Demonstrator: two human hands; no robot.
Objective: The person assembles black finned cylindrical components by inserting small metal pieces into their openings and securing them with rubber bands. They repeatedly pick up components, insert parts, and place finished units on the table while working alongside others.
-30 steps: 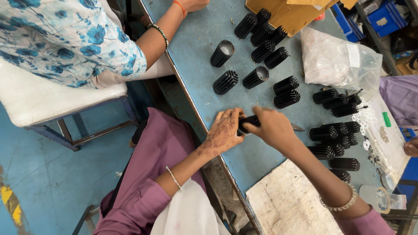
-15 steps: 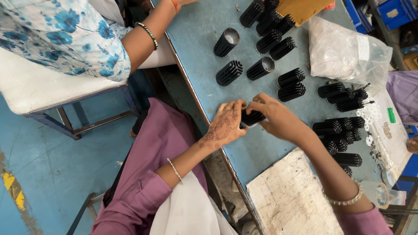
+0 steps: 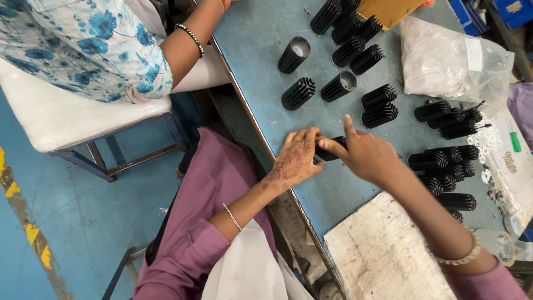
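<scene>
Both hands, left hand [image 3: 297,158] and right hand [image 3: 366,155], pinch 1 black finned cylinder [image 3: 327,151] over the blue table [image 3: 261,66], while many like cylinders [image 3: 444,161] lie nearby, seemingly awaiting handling.

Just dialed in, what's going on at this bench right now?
A person seated at the blue table holds one black ribbed cylinder between the left hand and right hand, near the table edge. More ribbed cylinders lie loose across the table, with another cluster to the right. A clear plastic bag sits beyond. A co-worker's arm rests at the far edge.
</scene>
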